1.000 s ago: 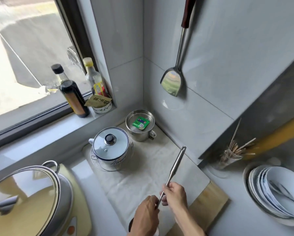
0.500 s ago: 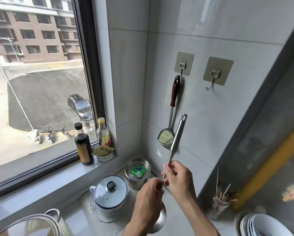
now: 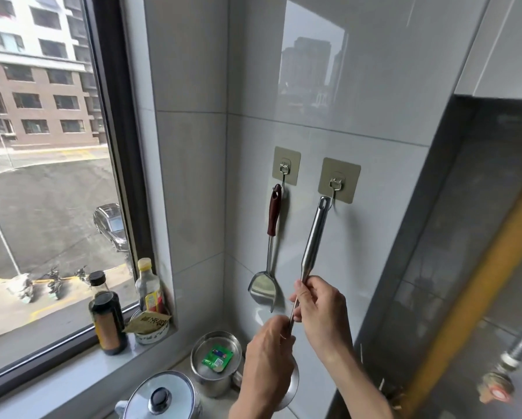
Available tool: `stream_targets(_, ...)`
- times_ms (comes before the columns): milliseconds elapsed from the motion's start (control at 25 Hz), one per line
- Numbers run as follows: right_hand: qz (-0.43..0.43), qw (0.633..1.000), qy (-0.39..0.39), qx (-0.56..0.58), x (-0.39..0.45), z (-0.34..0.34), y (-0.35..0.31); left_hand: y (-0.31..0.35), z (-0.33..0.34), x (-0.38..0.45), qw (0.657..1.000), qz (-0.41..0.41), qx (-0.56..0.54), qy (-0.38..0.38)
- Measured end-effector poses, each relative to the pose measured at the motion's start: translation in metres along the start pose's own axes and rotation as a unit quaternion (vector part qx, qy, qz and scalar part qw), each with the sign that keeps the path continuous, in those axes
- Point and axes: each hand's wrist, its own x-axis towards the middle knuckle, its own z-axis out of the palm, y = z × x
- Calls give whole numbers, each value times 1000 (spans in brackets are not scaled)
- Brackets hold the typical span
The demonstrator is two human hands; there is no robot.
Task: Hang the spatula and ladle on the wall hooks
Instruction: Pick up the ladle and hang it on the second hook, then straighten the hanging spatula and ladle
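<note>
A spatula (image 3: 271,237) with a dark red handle hangs from the left wall hook (image 3: 285,169) on the tiled wall. I hold a steel ladle (image 3: 314,237) upright in both hands. Its handle tip, with a hanging hole, is level with the bottom of the right wall hook (image 3: 336,186) and overlaps it; whether it sits on the hook I cannot tell. My right hand (image 3: 321,309) grips the thin shaft below the thick handle. My left hand (image 3: 269,358) grips lower down and covers most of the ladle's bowl.
Below stand a steel cup (image 3: 216,367) with a green packet on its lid and a lidded white pot (image 3: 160,397). Two bottles (image 3: 107,316) and a small bowl stand on the window sill. A yellow pipe (image 3: 471,300) runs up the recess at right.
Both hands have lifted the ladle from the counter up the wall, and its handle tip has reached the right hook. The view has tilted upward.
</note>
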Motion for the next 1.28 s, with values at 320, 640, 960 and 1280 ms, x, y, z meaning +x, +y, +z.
stream_targets(320, 19, 1000, -3, -9, 4, 4, 21, -13, 16, 3, 1000, -18, -5, -18)
stream_targets(640, 18, 998, 8, -65, 17, 4, 34, -5, 33, 28, 999, -19, 5, -45)
stream_targets(960, 46, 993, 10, -106, 11, 3, 71, -11, 66, 53, 999, -46, -6, -25)
stream_targets(1280, 4, 993, 6, -122, -9, -1, 72, -14, 68, 47, 997, -28, -51, -44)
